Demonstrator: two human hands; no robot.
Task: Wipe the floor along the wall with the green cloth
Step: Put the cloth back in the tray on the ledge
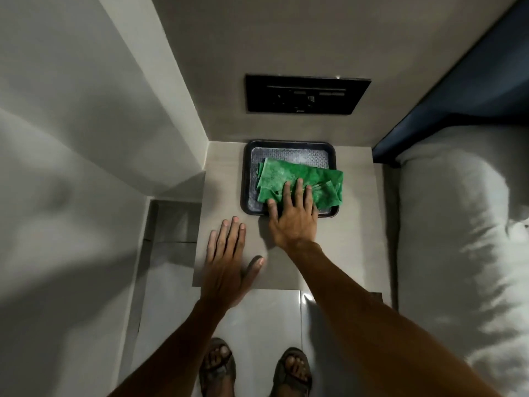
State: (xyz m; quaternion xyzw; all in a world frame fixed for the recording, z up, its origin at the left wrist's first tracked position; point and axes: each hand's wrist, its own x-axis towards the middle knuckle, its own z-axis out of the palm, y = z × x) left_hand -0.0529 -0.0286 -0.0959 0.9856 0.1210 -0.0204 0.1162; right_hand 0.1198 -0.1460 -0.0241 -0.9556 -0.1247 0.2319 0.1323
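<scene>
A crumpled green cloth [289, 179] lies in a black tray [246, 179] on a beige bedside surface against the wall. My right hand [294, 216] lies flat with its fingers spread, fingertips pressing on the near part of the cloth, palm over the tray's front rim. My left hand [226, 259] rests flat and open on the same surface, left of the tray, holding nothing. The glossy tiled floor [257, 319] shows below the surface's front edge, with my two sandalled feet at the bottom.
A black switch and socket panel [306, 94] sits on the wall above the tray. A white pillow and bed [458, 224] with a dark blue headboard [458, 90] fill the right. A white wall corner [86, 138] stands left, with a narrow gap of floor [171, 224] beside it.
</scene>
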